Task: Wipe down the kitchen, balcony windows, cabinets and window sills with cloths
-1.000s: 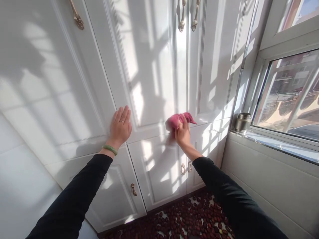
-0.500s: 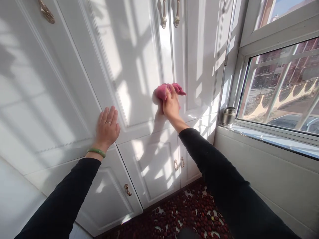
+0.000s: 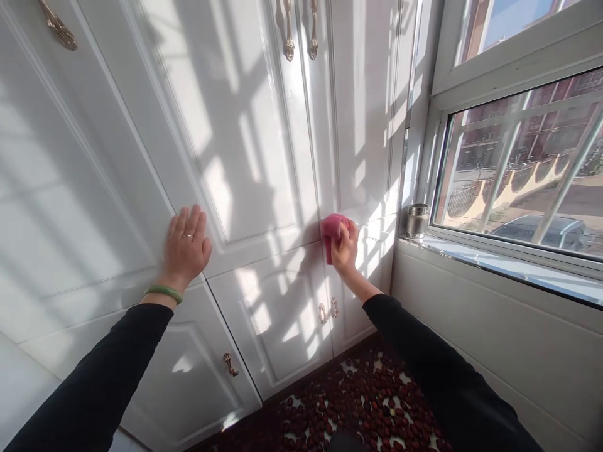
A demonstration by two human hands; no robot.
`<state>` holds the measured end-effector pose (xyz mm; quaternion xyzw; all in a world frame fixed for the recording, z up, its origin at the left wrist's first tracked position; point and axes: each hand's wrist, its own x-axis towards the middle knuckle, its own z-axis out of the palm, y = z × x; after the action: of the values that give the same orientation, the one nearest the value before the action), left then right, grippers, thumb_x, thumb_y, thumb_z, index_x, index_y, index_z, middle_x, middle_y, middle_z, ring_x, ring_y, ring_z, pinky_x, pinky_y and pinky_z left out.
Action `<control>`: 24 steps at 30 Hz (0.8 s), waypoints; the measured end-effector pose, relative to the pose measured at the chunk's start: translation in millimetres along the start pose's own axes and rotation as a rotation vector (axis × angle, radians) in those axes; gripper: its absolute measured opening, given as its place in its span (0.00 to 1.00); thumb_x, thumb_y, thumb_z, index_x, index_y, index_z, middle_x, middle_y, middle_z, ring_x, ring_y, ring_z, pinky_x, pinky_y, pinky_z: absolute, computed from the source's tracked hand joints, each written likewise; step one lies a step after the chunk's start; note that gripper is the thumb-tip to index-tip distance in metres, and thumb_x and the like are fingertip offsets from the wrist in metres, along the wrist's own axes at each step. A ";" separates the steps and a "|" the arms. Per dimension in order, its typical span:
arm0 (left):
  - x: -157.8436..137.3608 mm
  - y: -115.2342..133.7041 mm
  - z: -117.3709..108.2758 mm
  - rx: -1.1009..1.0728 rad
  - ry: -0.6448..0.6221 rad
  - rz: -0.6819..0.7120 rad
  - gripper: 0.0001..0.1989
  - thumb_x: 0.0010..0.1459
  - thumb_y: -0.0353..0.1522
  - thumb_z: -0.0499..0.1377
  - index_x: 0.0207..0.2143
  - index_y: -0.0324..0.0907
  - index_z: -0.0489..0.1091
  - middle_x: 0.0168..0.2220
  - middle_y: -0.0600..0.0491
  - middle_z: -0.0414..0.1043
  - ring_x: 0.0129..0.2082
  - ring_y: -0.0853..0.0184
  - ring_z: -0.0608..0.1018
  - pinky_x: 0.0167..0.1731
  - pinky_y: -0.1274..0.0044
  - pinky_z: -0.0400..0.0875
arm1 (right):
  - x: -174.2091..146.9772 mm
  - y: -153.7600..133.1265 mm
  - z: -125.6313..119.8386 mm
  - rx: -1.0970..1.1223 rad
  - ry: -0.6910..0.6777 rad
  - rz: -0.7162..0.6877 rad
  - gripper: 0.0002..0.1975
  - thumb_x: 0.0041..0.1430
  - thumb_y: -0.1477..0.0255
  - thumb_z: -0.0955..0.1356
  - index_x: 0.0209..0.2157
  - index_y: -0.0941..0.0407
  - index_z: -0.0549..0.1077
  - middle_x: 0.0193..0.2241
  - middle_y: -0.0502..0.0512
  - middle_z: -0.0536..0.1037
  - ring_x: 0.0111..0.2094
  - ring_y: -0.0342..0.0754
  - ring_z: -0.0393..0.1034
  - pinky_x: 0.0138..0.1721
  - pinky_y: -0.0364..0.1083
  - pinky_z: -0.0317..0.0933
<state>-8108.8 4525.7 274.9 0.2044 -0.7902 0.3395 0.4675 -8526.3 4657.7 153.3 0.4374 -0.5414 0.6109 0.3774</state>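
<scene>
Pink cloth (image 3: 331, 229) bunched against the white cabinet door (image 3: 264, 125), at its lower edge near the seam between doors. Right hand (image 3: 345, 246) grips cloth, fingers curled around it. Left hand (image 3: 185, 246) flat, fingers spread, pressed on adjacent door panel. Metal cup (image 3: 417, 220) on windowsill (image 3: 494, 260), right of the cloth.

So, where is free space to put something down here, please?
The window sill is bare to the right of the metal cup. The floor below the cabinet doors is crowded with small dark red fruits.
</scene>
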 end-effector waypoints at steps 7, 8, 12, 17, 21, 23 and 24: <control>-2.5 -7.1 7.0 0.085 0.068 0.036 0.41 0.66 0.35 0.56 0.78 0.44 0.48 0.78 0.45 0.50 0.78 0.45 0.53 0.74 0.45 0.50 | 46.2 52.0 1.2 -0.180 -0.105 -0.090 0.25 0.63 0.77 0.62 0.59 0.55 0.76 0.64 0.66 0.71 0.64 0.63 0.64 0.65 0.65 0.63; -2.5 -7.7 7.9 0.098 0.078 0.041 0.41 0.66 0.36 0.56 0.78 0.45 0.48 0.78 0.46 0.50 0.78 0.45 0.53 0.74 0.45 0.50 | 49.5 64.1 -5.1 -0.204 -0.120 -0.079 0.26 0.62 0.77 0.62 0.59 0.55 0.76 0.64 0.66 0.71 0.64 0.63 0.64 0.65 0.65 0.63; -2.3 -8.9 9.9 0.141 0.105 0.074 0.43 0.65 0.36 0.56 0.79 0.47 0.44 0.79 0.48 0.46 0.78 0.44 0.52 0.74 0.44 0.50 | 83.9 121.7 -39.4 -0.313 -0.140 0.181 0.28 0.63 0.77 0.61 0.62 0.55 0.75 0.67 0.67 0.68 0.62 0.64 0.64 0.61 0.64 0.64; -2.8 -9.3 9.1 0.149 0.066 0.035 0.44 0.64 0.37 0.57 0.79 0.50 0.42 0.80 0.52 0.42 0.78 0.44 0.51 0.74 0.43 0.48 | 109.6 143.3 -46.9 -0.353 -0.070 0.523 0.26 0.65 0.72 0.62 0.61 0.56 0.75 0.68 0.70 0.66 0.57 0.68 0.66 0.54 0.68 0.66; -2.5 -4.8 4.3 0.154 0.039 0.010 0.47 0.64 0.37 0.56 0.79 0.55 0.37 0.80 0.57 0.38 0.79 0.44 0.49 0.74 0.43 0.48 | 61.9 89.1 -19.9 -0.257 -0.054 0.133 0.27 0.63 0.76 0.62 0.62 0.54 0.74 0.71 0.66 0.63 0.63 0.70 0.60 0.59 0.72 0.62; -1.8 -1.3 0.6 0.150 0.029 0.007 0.47 0.65 0.37 0.56 0.79 0.60 0.32 0.80 0.61 0.36 0.79 0.45 0.49 0.74 0.42 0.48 | 42.5 69.6 -12.5 -0.211 -0.132 -0.074 0.27 0.63 0.77 0.63 0.62 0.52 0.75 0.71 0.64 0.63 0.65 0.70 0.58 0.59 0.71 0.64; -1.3 0.2 -1.2 0.146 0.026 0.005 0.48 0.65 0.37 0.56 0.79 0.62 0.31 0.80 0.62 0.35 0.79 0.44 0.49 0.74 0.42 0.48 | 39.2 67.3 -12.3 -0.205 -0.166 -0.136 0.27 0.63 0.77 0.63 0.61 0.52 0.75 0.71 0.63 0.64 0.65 0.69 0.58 0.59 0.70 0.64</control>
<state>-8107.6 4526.7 274.1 0.2316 -0.7577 0.4000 0.4607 -8603.8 4660.7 167.6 0.4813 -0.5993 0.4873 0.4144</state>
